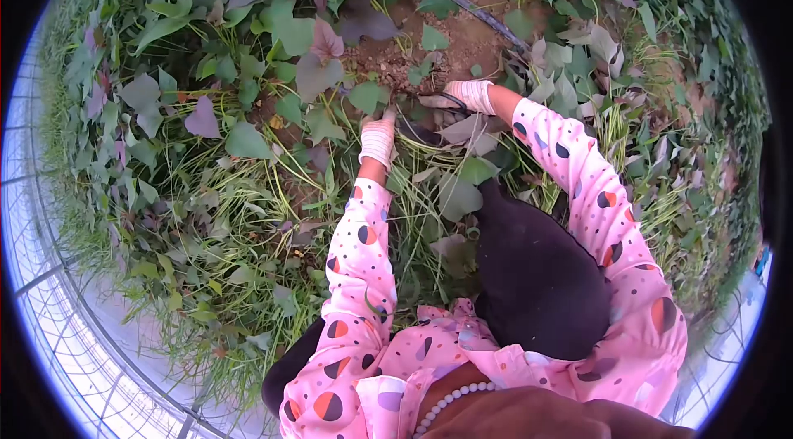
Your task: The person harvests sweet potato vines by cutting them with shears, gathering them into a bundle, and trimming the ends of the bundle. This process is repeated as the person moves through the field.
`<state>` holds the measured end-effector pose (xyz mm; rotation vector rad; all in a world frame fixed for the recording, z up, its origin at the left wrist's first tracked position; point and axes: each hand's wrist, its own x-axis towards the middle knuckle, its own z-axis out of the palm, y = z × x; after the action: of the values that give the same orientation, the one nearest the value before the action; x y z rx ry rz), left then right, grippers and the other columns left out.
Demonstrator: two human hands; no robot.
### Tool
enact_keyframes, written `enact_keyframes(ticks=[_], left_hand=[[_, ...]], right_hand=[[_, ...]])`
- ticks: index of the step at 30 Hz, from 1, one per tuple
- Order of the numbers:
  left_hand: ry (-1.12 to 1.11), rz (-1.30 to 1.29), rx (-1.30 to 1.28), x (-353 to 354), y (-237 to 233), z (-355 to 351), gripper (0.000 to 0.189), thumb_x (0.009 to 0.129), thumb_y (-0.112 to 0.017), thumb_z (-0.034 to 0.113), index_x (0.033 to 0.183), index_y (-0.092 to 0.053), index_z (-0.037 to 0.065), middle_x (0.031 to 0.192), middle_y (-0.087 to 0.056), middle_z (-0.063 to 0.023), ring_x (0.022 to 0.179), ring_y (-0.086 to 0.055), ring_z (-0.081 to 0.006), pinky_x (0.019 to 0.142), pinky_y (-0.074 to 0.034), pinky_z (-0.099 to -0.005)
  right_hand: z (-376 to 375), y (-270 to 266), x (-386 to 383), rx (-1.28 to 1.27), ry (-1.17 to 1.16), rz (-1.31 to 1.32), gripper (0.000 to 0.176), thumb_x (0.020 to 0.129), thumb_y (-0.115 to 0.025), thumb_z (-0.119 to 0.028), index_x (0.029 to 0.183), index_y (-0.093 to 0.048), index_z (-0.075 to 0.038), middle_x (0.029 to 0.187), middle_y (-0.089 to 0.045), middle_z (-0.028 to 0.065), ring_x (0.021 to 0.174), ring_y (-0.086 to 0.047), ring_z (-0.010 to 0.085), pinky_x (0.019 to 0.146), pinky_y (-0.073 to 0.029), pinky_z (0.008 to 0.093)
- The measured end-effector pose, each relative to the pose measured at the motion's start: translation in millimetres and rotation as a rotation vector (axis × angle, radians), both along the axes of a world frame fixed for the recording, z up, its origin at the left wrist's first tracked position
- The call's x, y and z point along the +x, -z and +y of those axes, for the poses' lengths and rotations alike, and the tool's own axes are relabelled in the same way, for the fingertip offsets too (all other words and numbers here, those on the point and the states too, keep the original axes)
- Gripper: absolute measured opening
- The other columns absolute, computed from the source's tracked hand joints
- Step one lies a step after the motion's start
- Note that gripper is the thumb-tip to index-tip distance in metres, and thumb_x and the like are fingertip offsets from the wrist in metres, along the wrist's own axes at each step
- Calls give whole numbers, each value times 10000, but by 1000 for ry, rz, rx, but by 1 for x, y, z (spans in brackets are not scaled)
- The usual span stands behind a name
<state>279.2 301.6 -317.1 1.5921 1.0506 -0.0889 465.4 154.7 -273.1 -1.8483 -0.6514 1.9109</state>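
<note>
My left hand (378, 135), in a pale knitted glove, reaches down among the vines at the edge of bare soil, and leaves cover its fingertips. Just right of it is my right hand (459, 100), gloved the same way, its fingers curled low over the ground. A thin dark curved piece crosses the right glove; I cannot tell what it is. Below and between the hands lies a dark curved strip (421, 132), partly under leaves. Heart-shaped green leaves (363, 96) and cut-looking stems surround both hands.
Reddish-brown soil (396, 47) shows beyond the hands, with a black hose (479, 11) running across it. Dense leafy vines (165, 100) spread on both sides. My bent knee (537, 274) in dark cloth is close below my right arm. Pale sheeting with grid lines (91, 348) borders the left.
</note>
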Motion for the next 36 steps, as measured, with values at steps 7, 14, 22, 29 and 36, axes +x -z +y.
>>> enact_keyframes(ticks=[7,14,22,29,36], left_hand=[[907,456,803,3,-2,14,407,890,-418,75,1243,-554,223,876,-678,-173,902,-648,-303,844,-485,-426],[-112,-249,29,-11,45,31,337,846,-631,290,990,-625,-15,996,-684,-156,913,-641,-285,836,-464,-354],[-218,-289,7,-11,45,36,469,785,-733,246,1159,-551,29,959,-613,-28,821,-537,-201,789,-438,-328],[165,-201,324,-29,84,33,259,883,-551,231,1003,-614,11,873,-656,-145,752,-610,-262,723,-505,-373],[-60,-91,33,-29,26,7,535,852,-668,393,1132,-601,-58,907,-661,-107,781,-581,-161,726,-460,-317]], right_hand=[[1,12,5,-42,110,144,574,852,-506,-651,855,-740,-127,661,-582,-27,562,-474,113,542,-393,241],[7,13,-1,52,133,183,637,873,-448,-663,792,-721,-93,592,-559,-33,512,-452,81,489,-359,241],[6,29,-11,16,278,281,646,879,-442,-657,810,-682,-61,580,-571,-7,463,-463,85,438,-359,242],[21,22,-27,-56,368,328,622,877,-467,-644,777,-627,-52,529,-527,7,389,-415,92,371,-329,252],[14,6,-39,86,392,14,471,895,-566,-462,688,-604,-41,484,-508,34,370,-421,128,392,-342,290]])
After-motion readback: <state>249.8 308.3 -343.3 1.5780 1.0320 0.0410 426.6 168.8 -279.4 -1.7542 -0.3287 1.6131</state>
